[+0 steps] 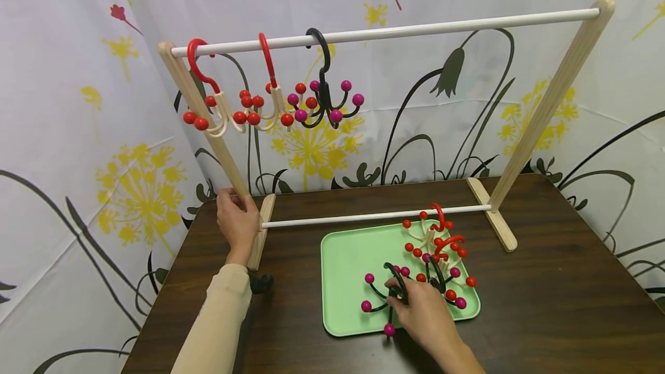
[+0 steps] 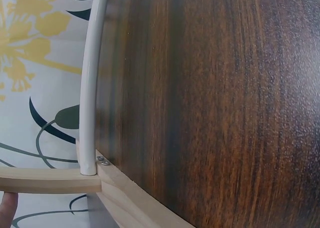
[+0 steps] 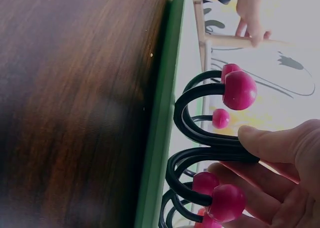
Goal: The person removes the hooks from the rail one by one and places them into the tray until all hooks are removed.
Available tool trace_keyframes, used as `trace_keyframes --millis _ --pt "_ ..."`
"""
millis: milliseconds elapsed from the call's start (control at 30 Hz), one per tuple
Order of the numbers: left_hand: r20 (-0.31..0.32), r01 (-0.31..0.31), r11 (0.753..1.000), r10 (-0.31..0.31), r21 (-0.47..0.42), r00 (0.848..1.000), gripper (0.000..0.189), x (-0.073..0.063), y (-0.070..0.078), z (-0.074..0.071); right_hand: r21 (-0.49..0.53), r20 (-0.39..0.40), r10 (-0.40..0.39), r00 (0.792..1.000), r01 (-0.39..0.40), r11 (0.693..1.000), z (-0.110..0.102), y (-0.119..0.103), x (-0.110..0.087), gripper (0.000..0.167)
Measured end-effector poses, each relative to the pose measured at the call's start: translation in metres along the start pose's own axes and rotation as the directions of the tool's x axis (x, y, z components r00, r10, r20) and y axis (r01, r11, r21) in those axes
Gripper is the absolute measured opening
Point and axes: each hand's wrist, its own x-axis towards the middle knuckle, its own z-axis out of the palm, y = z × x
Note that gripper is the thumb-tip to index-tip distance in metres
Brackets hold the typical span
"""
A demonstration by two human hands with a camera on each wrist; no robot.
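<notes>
My left hand (image 1: pixel 238 218) grips the left wooden post (image 1: pixel 220 157) of a hanging rack low down, near its foot; one fingertip (image 2: pixel 7 208) shows against that post in the left wrist view. Over the front of a green tray (image 1: pixel 343 247), my right hand (image 1: pixel 423 307) pinches the stem of a black hook hanger (image 3: pixel 200 133) with curved arms tipped by pink balls. Its hook curves up above the fingers. Behind that hand, another black hanger (image 1: pixel 437 277) and red-hooked cream hangers (image 1: pixel 430 236) with red balls lie crowded on the tray's right side.
From the rack's white top bar (image 1: pixel 415 30) hang two red-hooked hangers (image 1: pixel 220 114) and one black hanger (image 1: pixel 324 97), all towards the left. A lower white bar (image 1: pixel 363 218) runs behind the tray. The right post (image 1: pixel 550 108) stands on a wooden foot (image 1: pixel 496 221).
</notes>
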Motion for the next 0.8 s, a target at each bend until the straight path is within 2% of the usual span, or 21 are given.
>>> trace_keyframes --millis 300,800 --pt "0.003 -0.003 1.000 0.003 -0.013 1.000 0.023 -0.0001 -0.0005 0.0011 0.002 0.011 0.034 0.999 -0.034 0.999 0.0016 0.0037 -0.0010 0.021" --pt "0.008 0.009 1.000 -0.009 -0.013 1.000 0.024 -0.0013 0.0002 -0.0001 0.014 -0.050 0.044 0.998 -0.043 0.999 0.0062 0.0064 -0.0075 0.029"
